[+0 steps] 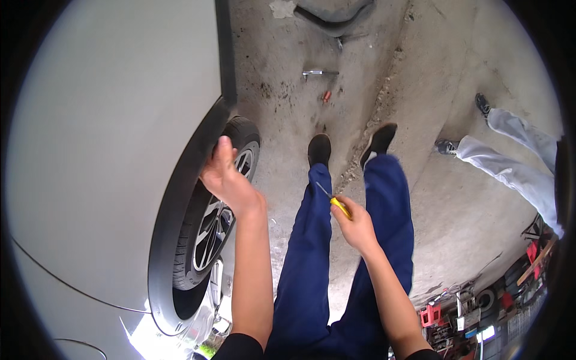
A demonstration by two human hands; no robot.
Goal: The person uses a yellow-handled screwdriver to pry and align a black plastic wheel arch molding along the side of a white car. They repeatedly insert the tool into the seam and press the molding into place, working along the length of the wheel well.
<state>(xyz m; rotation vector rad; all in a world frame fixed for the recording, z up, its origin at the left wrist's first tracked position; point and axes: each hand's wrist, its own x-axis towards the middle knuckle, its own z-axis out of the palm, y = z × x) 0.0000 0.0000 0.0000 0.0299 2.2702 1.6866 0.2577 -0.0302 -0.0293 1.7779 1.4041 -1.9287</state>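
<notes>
My left hand (228,177) is at the black wheel arch trim (171,219) of a light-coloured car. Its fingers curl in behind the trim's edge, partly hidden, and the thumb points up. Just beyond the fingers stands the car's wheel (216,231), a black tyre on a silver and dark rim. In front of my legs, my right hand (355,227) is closed around the yellow handle of a screwdriver (339,207). The metal shaft points up and to the left, apart from the car.
A ratchet (321,72) and a small red-orange piece (327,96) lie on the concrete floor ahead. Farther off is a curved black trim piece (336,25). Another person's legs (510,165) stand at right. Tools and tyres crowd a cluttered area (480,306) at the lower right.
</notes>
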